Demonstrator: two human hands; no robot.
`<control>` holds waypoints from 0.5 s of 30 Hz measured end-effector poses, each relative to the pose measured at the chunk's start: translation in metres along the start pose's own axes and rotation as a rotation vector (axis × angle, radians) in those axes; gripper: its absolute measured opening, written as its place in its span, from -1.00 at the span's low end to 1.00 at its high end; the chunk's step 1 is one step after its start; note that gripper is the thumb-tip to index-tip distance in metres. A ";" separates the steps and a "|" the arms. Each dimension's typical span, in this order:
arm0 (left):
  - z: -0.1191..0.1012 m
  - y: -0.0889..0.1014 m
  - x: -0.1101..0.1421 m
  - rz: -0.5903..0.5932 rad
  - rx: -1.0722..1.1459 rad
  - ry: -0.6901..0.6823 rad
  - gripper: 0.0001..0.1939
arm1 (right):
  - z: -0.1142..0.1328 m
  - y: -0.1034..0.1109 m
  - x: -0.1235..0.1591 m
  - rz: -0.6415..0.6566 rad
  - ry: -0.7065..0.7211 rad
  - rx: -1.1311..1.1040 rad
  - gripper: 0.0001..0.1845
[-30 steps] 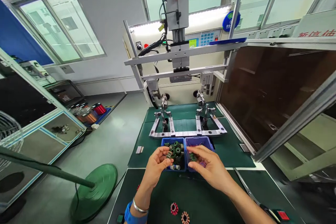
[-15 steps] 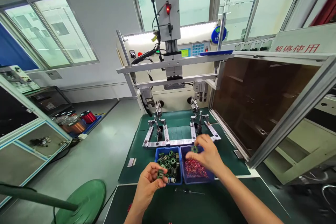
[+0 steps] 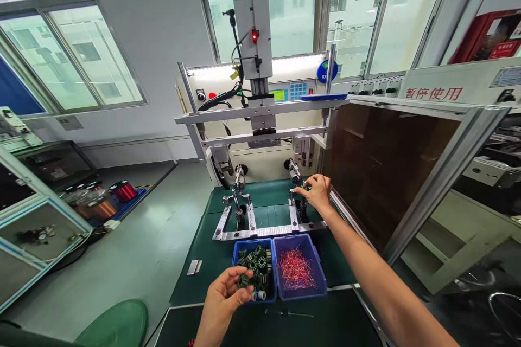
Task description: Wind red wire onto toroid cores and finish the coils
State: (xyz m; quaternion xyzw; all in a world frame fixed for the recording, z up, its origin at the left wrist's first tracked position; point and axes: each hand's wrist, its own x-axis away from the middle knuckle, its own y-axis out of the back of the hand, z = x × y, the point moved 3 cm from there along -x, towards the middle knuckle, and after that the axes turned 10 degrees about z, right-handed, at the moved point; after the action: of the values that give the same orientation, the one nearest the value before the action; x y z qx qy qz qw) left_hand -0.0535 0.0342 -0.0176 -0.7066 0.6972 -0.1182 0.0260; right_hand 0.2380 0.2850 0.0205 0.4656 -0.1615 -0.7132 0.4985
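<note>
My left hand (image 3: 223,301) is closed around a small green stator core (image 3: 243,281), held just in front of a blue bin (image 3: 243,255) filled with several more of these cores. My right hand (image 3: 316,192) reaches far forward to the right fixture (image 3: 300,207) of the winding machine, fingers pinched on a small dark green part at the right spindle (image 3: 294,172). A second blue bin (image 3: 319,277) beside the first holds red wire scraps. The left fixture (image 3: 236,211) stands with nothing held at it.
The machine's control panel (image 3: 291,91) and a column with a red lamp (image 3: 254,36) rise behind. A brown hinged cover panel (image 3: 378,168) stands open on the right. Copper wire spools (image 3: 103,203) sit on the floor to the left; a green disc base (image 3: 116,328) lies near.
My right hand has left the bins and moved forward to the right fixture, carrying a small part. My left hand stayed by the core bin with its core. The view tilted upward.
</note>
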 end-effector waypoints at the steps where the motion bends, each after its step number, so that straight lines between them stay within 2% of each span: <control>1: 0.000 0.000 0.000 0.001 -0.013 -0.002 -0.47 | -0.003 -0.003 0.005 0.016 0.007 0.013 -0.64; 4: -0.002 -0.003 0.001 0.001 -0.039 -0.061 -0.52 | -0.010 -0.009 0.016 0.041 0.023 0.035 -0.62; 8: -0.001 -0.007 0.002 0.019 -0.036 -0.089 -0.60 | -0.021 -0.016 0.016 0.087 0.032 0.025 -0.64; 13: -0.001 -0.009 0.004 0.024 -0.005 -0.065 -0.49 | -0.043 -0.028 0.007 0.216 0.044 -0.035 -0.67; 15: -0.001 -0.009 0.004 0.026 -0.035 -0.080 -0.50 | -0.052 -0.033 0.003 0.256 0.054 -0.055 -0.68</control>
State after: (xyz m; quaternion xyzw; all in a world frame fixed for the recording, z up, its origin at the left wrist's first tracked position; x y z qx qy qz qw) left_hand -0.0446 0.0302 -0.0146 -0.7021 0.7065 -0.0775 0.0429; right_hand 0.2622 0.3097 -0.0303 0.4461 -0.1866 -0.6351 0.6024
